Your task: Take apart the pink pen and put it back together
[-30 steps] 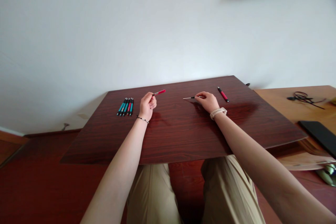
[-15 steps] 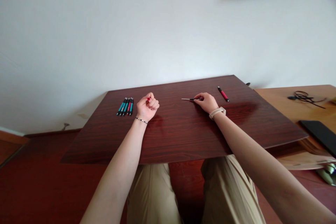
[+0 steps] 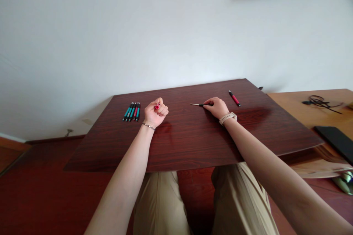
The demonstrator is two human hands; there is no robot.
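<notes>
The left hand (image 3: 156, 112) was curled into a fist, upright on the tabletop (image 3: 193, 143) a little left of its middle, with only a small tip of a red pen barrel (image 3: 157, 107) showing between the fingers. The right hand (image 3: 217, 106) lay lower, toward the far edge, its fingers pinched on a thin pen refill (image 3: 199, 104) that lay almost flat on the wood and pointed leftward, toward the fist. The two parts were well apart, so the pen appeared to be in pieces and not joined.

Just beside the left hand, toward the far left corner, a tidy row of pens (image 3: 132, 111) lay side by side, mostly teal with one red among them; they looked whole. A single red pen (image 3: 234, 98) lay alone near the far right corner, beyond the right hand. By that reckoning one pen was open in the hands, several lay finished or waiting on the left, and one more sat on the right.

The refill was slender, dark at the gripped end and pale metal at its tip.
</notes>
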